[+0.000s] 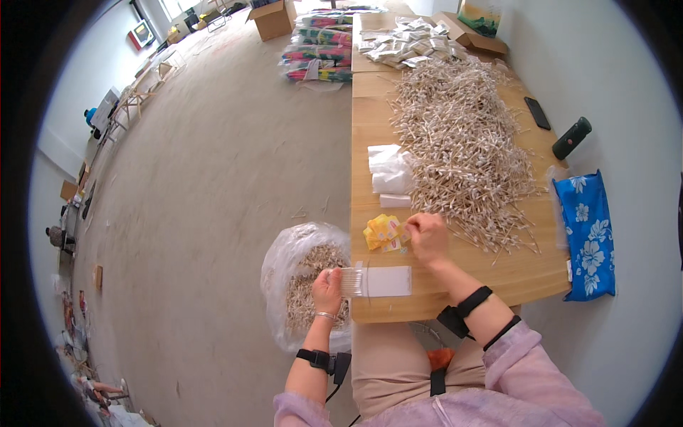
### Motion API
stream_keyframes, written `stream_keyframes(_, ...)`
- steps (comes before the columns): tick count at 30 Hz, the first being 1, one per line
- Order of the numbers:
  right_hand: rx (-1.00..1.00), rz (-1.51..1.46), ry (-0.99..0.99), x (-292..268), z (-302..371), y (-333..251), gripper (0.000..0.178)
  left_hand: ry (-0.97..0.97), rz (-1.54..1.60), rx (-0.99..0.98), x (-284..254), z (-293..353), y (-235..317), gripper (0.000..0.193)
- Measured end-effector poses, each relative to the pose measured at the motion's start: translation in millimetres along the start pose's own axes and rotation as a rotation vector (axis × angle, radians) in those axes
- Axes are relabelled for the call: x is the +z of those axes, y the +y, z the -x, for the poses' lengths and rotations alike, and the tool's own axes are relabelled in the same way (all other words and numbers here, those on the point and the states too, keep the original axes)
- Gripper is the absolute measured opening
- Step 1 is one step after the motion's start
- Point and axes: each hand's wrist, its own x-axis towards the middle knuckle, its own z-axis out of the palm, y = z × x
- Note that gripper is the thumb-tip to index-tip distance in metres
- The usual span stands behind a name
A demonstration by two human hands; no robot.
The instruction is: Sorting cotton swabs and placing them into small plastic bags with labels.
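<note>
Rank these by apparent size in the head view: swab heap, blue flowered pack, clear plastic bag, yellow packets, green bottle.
Largest to smallest:
1. Swab heap
2. Clear plastic bag
3. Blue flowered pack
4. Yellow packets and green bottle: too alike to rank.

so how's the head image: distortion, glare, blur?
Head view: black fisheye rim, wooden table's near edge bowed; window at upper left blown out; shadows elsewhere soft; left hand and right hand readable; swab pile dense, far swabs merging; clutter at the left rim too small to identify.
</note>
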Motion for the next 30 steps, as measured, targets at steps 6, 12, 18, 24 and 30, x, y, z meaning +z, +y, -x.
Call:
stream_keyframes(6, 0.488, -0.631, -0.181, -15, 31, -34, 0.007, -0.007, 0.059, 0.000, 0, 3, 10, 0.032)
stream_keyframes(12, 0.746, -0.818, -0.475, 1, 73, -64, 0.012, 0.002, 0.050, 0.022, 5, 1, 9, 0.033)
stream_keyframes(18, 0.749, -0.752, -0.523, 6, 73, -74, 0.012, 0.010, -0.033, 0.016, 2, 3, 12, 0.034)
stream_keyframes(24, 0.701, -0.723, -0.503, 21, 72, -79, 0.014, 0.017, -0.019, 0.024, 3, 3, 11, 0.038)
stream_keyframes(30, 0.498, -0.572, -0.473, 45, 77, -80, 0.019, 0.011, 0.018, 0.017, 4, 2, 10, 0.037)
